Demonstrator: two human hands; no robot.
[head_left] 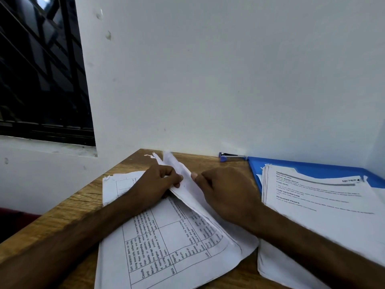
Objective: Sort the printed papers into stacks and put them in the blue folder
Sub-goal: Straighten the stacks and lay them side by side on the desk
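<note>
**Both my hands on a raised bundle of sheets**

My left hand is curled round the lifted sheets, fingers folded in against their left face. My right hand meets the same bundle from the other side, with the thumb tip pressed to the paper and the other fingers curled under the hand, so both hands grip it. The sheets stand tilted on edge between my hands, and their far corner rises towards the white wall; that corner looks ragged and blurred.

The bundle lifts off the stack of table-printed pages, which lies flat on the wooden table under my left wrist. Its top page shows ruled boxes filled with text that runs sideways to me. My right forearm crosses the near corner of a second stack of printed papers, whose top page carries bold headings. That stack lies on the open blue folder, which sits at the right against the wall. The two stacks lie side by side, close together.

A blue stapler rests at the foot of the wall, just left of the folder's far corner. A dark window with a grille fills the upper left.
</note>
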